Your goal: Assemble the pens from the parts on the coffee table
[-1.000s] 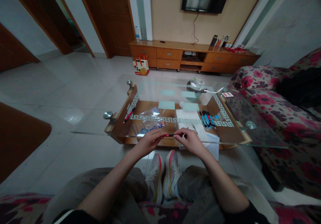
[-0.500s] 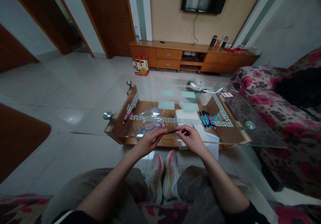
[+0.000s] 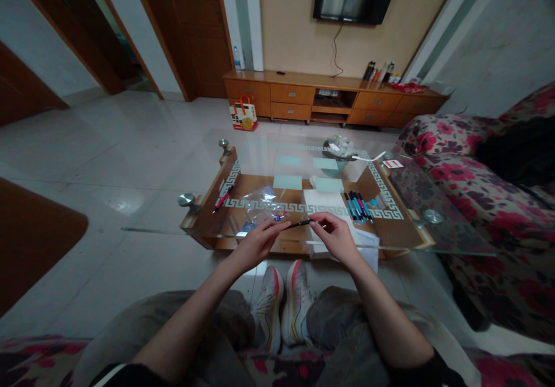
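Note:
Between my two hands, above the near edge of the glass coffee table (image 3: 303, 144), a pen (image 3: 300, 224) is held nearly level. Only its black stretch shows; the ends are covered by fingers. My left hand (image 3: 262, 239) pinches its left end, and my right hand (image 3: 333, 233) has thumb and fingers closed at its right end. Beyond the right hand lies a row of several blue and black pens (image 3: 358, 206). A red and black pen (image 3: 223, 199) rests alone at the table's left side. A clear plastic bag (image 3: 262, 197) lies behind my left hand.
White paper (image 3: 323, 201) shows under the glass near my right hand. At the far right of the table stand a bowl (image 3: 333, 166) with a crumpled plastic bag (image 3: 342, 146) and a red and white card (image 3: 392, 164). A flowered sofa (image 3: 459, 173) borders the right.
My right hand has shifted slightly right along with its end of the pen. The red part of the pen seen beside my left fingers is now out of sight; black shows there instead.

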Motion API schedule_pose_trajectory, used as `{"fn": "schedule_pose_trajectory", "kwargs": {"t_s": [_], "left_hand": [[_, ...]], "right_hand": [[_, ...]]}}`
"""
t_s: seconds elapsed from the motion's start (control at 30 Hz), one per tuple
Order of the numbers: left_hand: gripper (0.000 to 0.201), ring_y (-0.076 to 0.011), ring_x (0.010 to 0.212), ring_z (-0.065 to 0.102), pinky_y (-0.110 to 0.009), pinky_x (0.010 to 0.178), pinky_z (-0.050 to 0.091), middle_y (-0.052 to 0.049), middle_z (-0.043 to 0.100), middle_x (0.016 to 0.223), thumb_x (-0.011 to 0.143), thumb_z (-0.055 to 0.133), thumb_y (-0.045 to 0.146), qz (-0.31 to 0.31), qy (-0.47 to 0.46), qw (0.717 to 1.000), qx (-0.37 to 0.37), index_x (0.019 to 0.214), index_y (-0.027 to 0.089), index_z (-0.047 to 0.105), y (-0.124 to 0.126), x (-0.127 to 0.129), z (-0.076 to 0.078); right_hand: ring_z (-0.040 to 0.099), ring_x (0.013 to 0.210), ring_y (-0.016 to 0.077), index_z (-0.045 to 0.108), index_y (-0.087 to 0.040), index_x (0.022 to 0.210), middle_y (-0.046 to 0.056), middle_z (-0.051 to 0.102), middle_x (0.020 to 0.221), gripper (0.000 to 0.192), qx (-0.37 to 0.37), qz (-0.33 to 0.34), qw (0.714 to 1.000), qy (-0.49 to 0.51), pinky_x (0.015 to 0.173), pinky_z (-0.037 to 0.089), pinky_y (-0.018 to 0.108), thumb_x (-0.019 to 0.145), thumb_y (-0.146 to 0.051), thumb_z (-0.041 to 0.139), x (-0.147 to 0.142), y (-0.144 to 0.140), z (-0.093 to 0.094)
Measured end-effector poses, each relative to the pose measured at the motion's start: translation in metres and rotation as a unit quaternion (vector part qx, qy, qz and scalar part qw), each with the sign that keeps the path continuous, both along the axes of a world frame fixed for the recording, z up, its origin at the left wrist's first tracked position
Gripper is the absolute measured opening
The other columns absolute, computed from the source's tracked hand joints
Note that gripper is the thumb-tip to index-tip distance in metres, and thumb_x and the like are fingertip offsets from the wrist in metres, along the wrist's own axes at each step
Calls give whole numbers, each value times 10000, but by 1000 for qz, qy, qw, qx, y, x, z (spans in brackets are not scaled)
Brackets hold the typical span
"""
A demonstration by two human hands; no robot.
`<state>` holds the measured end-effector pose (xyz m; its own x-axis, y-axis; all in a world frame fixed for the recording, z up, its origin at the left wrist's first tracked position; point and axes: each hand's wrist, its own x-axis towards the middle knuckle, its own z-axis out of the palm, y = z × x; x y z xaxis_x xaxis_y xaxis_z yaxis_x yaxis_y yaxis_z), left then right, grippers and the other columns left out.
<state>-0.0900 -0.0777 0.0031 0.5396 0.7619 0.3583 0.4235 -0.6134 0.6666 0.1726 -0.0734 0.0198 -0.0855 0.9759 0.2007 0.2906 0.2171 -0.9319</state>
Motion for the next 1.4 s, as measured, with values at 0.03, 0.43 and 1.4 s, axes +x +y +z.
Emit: {"fn": "schedule_pose_trajectory", "kwargs": {"t_s": [0.03, 0.43, 1.4], "left_hand": [[451, -170, 1033, 607, -312, 926, 515, -90, 588, 1166, 1010, 431, 178, 3, -3, 1000, 1, 1446, 280, 484, 0, 0, -1], [457, -177, 1031, 607, -344, 935, 519, -94, 596, 1167, 1007, 438, 175, 11, -16, 1000, 7, 1451, 278, 473, 2, -3, -6], [427, -167, 1004, 612, -337, 921, 529, -89, 599, 1116, 1007, 442, 182, 13, -21, 1000, 18, 1421, 260, 505, 1, -2, -2]], "right_hand": [[621, 731, 165, 721, -184, 1044, 75, 729, 959, 294, 4, -9, 1000, 2, 637, 482, 275, 861, -409, 671, 4, 2, 0], [629, 685, 188, 743, -187, 981, 67, 742, 884, 266, 40, -176, 966, -186, 669, 481, 314, 834, -376, 628, 81, 20, -1], [635, 703, 184, 730, -211, 953, 43, 747, 915, 194, 66, -125, 950, -279, 723, 482, 316, 825, -266, 594, 68, 21, -25]]}}
